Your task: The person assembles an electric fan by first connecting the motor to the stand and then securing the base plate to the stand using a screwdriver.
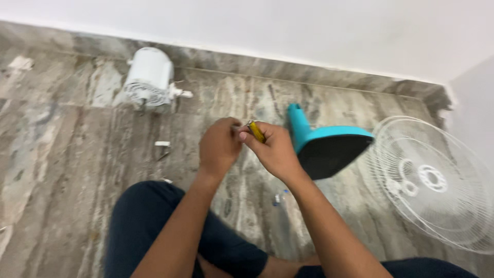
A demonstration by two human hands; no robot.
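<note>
Right hand grips the yellow tool, left hand pinches closed at its tip, steadying it; fan base lies beside.

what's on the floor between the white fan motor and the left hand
In the head view, a small white piece with a thin dark bit beside it lies on the floor between the white fan motor and the left hand.

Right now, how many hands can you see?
2. The left hand and the right hand meet mid-picture above the floor, holding a small yellow tool.
</note>
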